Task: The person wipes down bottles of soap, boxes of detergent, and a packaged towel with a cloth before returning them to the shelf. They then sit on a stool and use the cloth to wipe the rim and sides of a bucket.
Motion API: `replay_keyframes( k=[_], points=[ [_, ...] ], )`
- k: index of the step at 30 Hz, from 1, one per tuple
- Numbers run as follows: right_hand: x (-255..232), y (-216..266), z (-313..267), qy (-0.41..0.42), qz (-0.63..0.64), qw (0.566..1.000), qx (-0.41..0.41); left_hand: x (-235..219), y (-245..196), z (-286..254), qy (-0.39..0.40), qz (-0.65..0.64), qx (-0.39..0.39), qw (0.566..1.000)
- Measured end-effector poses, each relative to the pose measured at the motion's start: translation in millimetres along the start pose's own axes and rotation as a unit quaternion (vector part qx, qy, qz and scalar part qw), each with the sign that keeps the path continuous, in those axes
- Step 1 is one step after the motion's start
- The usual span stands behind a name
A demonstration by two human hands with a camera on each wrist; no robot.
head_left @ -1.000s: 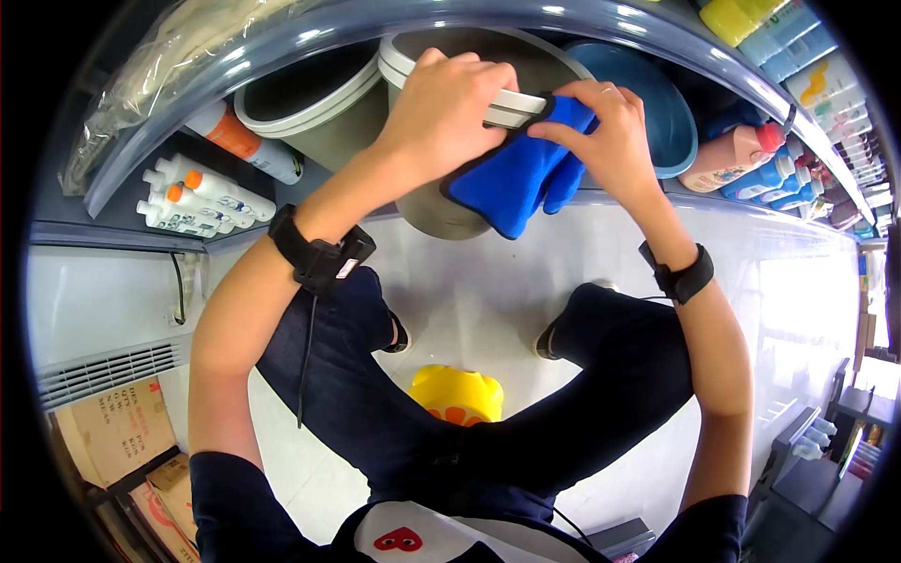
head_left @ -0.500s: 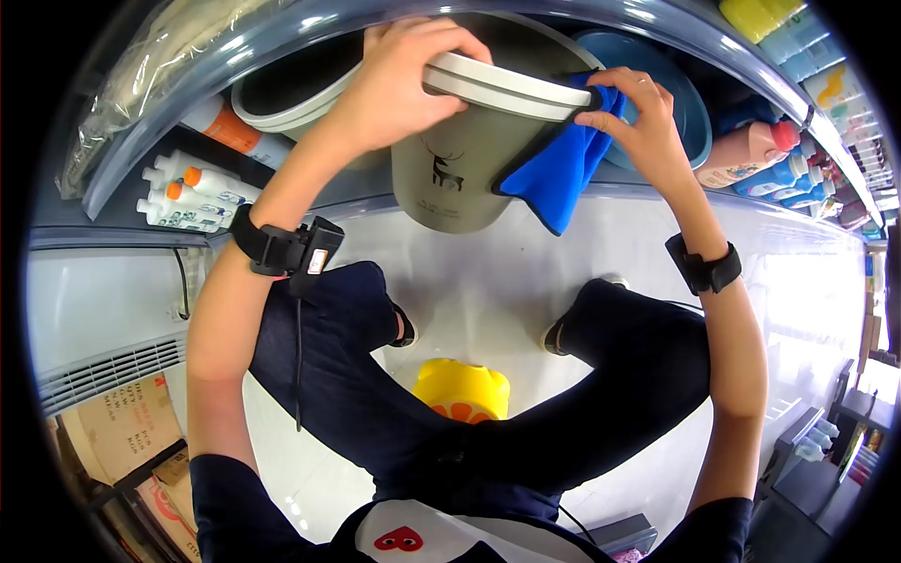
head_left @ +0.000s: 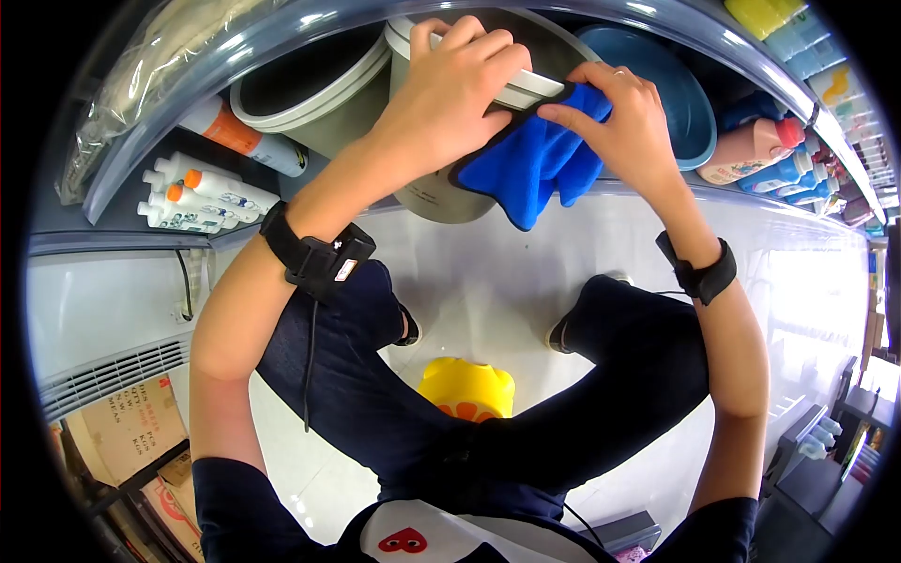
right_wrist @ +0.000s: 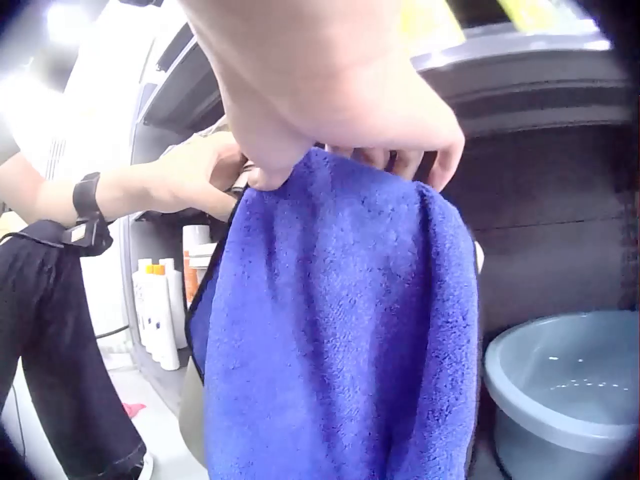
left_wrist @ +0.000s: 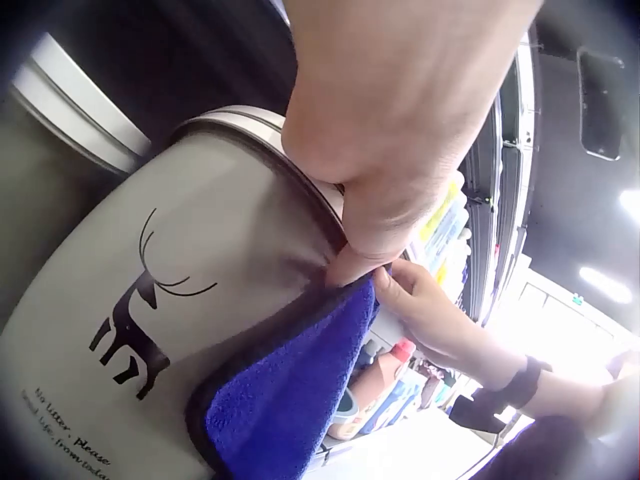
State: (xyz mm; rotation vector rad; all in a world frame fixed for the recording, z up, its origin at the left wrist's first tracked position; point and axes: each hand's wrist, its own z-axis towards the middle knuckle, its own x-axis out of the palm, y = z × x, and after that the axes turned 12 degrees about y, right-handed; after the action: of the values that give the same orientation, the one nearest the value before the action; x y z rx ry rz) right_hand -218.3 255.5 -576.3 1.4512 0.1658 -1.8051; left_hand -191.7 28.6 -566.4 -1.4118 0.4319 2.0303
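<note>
A grey bin (left_wrist: 190, 230) with a white double rim and a deer print stands on the shelf, its base near the shelf edge. The left hand (head_left: 455, 89) grips the rim, thumb outside and fingers over the top. Just right of it, the right hand (head_left: 619, 117) pinches a blue cloth (head_left: 540, 164) with a dark border against the rim; the cloth hangs down outside the bin. In the right wrist view the cloth (right_wrist: 340, 320) drapes below the right hand (right_wrist: 330, 110), whose fingertips are partly hidden.
Another grey bin (head_left: 319, 103) stands at the left, a blue basin (head_left: 680, 103) at the right. White bottles (head_left: 202, 197) and a pink bottle (head_left: 751, 150) flank them. The shelf rail (head_left: 375, 11) curves above. A yellow stool (head_left: 466, 387) is on the floor between the legs.
Since half a second ago, the left hand has moved right along the rim, close to the right hand. The cloth and right hand have shifted slightly left, and the deer print is now covered in the head view.
</note>
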Motion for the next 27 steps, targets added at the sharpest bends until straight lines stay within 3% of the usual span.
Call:
replay_keyframes(
  k=[4, 11, 21, 27],
  points=[
    [-7, -21, 0, 0.029, 0.087, 0.996, 0.002, -5, 5, 0, 0.015, -0.031, -0.009, 0.999],
    [1, -33, -8, 0.01, 0.11, 0.994, 0.018, -6, 7, -1, 0.006, -0.029, -0.011, 0.999],
    [14, -1, 2, -0.092, -0.07, 0.993, -0.036, -5, -1, 2, -0.011, -0.081, -0.038, 0.996],
    [19, 21, 6, -0.118, -0.104, 0.987, -0.019, -1, -5, 4, -0.044, -0.095, -0.029, 0.994]
  ],
)
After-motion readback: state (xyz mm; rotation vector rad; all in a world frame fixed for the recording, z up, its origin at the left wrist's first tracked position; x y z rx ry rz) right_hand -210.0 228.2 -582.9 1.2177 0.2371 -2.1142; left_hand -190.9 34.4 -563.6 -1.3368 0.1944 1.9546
